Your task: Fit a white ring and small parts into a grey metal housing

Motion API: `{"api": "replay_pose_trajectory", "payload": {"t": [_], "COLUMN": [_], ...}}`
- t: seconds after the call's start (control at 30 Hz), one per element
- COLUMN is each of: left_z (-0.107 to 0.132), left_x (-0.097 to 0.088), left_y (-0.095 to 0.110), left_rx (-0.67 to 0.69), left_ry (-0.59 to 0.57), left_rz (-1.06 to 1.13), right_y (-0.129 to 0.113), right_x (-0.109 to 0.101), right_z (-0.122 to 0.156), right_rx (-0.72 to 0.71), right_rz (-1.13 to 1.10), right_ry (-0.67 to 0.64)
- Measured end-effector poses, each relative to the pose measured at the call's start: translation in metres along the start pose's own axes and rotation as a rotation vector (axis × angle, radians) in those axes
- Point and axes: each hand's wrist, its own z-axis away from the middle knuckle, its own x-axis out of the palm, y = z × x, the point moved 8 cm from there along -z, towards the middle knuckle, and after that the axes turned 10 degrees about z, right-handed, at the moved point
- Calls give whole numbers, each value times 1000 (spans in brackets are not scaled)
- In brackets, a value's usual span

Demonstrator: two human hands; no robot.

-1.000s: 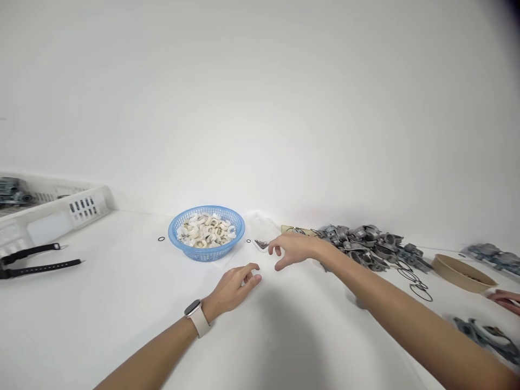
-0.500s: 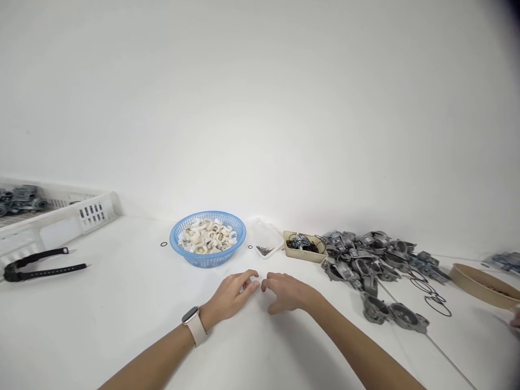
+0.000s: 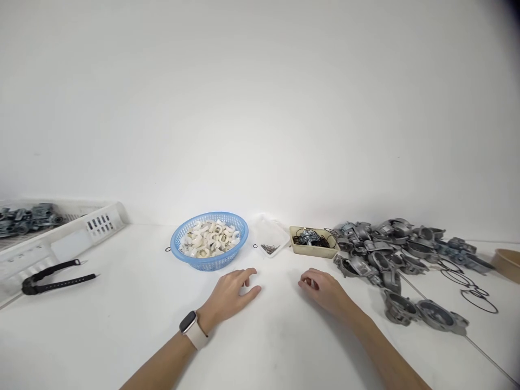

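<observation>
My left hand (image 3: pixel 233 293) rests over the white table just in front of the blue basket (image 3: pixel 211 264), its thumb and fingers apart and nothing in it. A pale-banded watch (image 3: pixel 194 329) is on that wrist. Farther right, my right hand (image 3: pixel 326 291) has loosely curled fingers, and no object shows in it. It is nearest to the cream tray (image 3: pixel 312 251) of black rings and small metal parts. Between basket and tray lies a clear shallow dish (image 3: pixel 266 230) with small dark pins (image 3: pixel 270 248). White curved pieces (image 3: pixel 213 238) fill the basket.
Grey metal castings (image 3: pixel 377 252) are heaped on the right, with two nearer (image 3: pixel 418 311). Large black rings (image 3: pixel 467 290) and a tan round container (image 3: pixel 507 264) lie beyond. On the left are a white crate (image 3: pixel 77 241) with metal parts and a black strap (image 3: pixel 57 281).
My right hand has moved right, away from the left hand, and its fingers have curled more. The view has shifted slightly, and the person's hand at the right edge is out of sight.
</observation>
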Motion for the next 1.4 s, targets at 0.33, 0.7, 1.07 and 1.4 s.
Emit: {"api": "replay_pose_trajectory", "payload": {"t": [0.33, 0.7, 1.07, 1.4], "left_z": [0, 1, 1, 5], "left_x": [-1, -5, -19, 0], "left_y": [1, -2, -5, 10], "left_rx": [132, 68, 64, 153], "left_ry": [69, 152, 268, 241], "left_rz": [-147, -216, -155, -76], "right_y": [8, 24, 18, 12], "right_x": [-15, -19, -14, -15], "right_z": [8, 10, 12, 11], "right_rx": [-58, -6, 2, -69], "right_rz": [191, 199, 246, 311], "right_ry": [118, 106, 135, 289]}}
